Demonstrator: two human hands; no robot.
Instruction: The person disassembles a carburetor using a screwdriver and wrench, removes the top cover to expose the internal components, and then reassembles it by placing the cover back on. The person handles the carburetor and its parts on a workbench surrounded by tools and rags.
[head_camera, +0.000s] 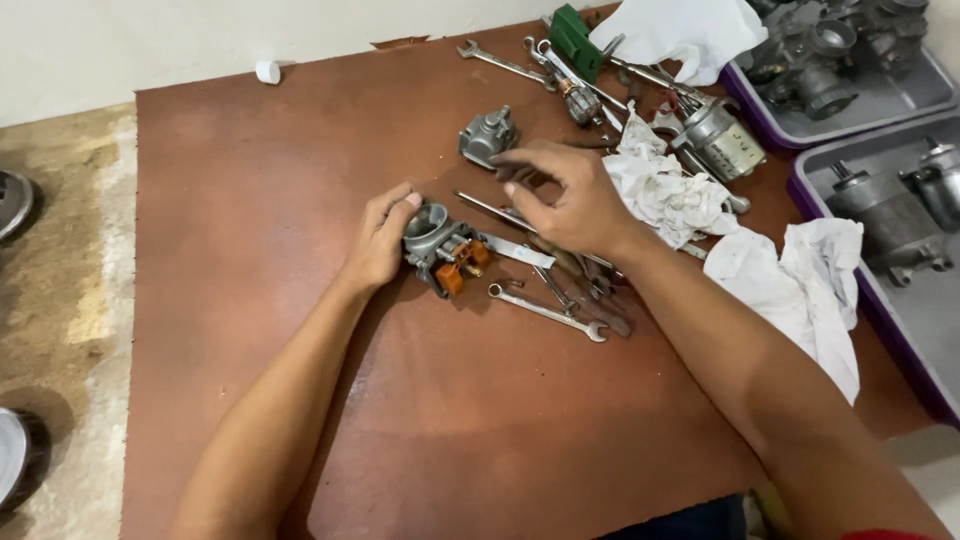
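My left hand (380, 238) grips the left side of a small grey metal carburetor body (437, 238) with orange plastic parts, resting on the brown table (300, 200). My right hand (565, 195) hovers just right of it, fingers half curled, above a thin metal rod (480, 204) and some tools; whether it pinches a small part I cannot tell. A grey metal cap (487, 135) lies just beyond the right fingertips. A combination spanner (545, 313) lies in front of the carburetor.
White rags (800, 285) lie at the right, another rag (690, 30) at the back. More spanners (500, 62), a green tool (575, 38) and a metal cylinder part (720, 140) sit at the back right. Purple-edged trays (900, 290) hold engine parts. A white cap (267, 71) lies far left.
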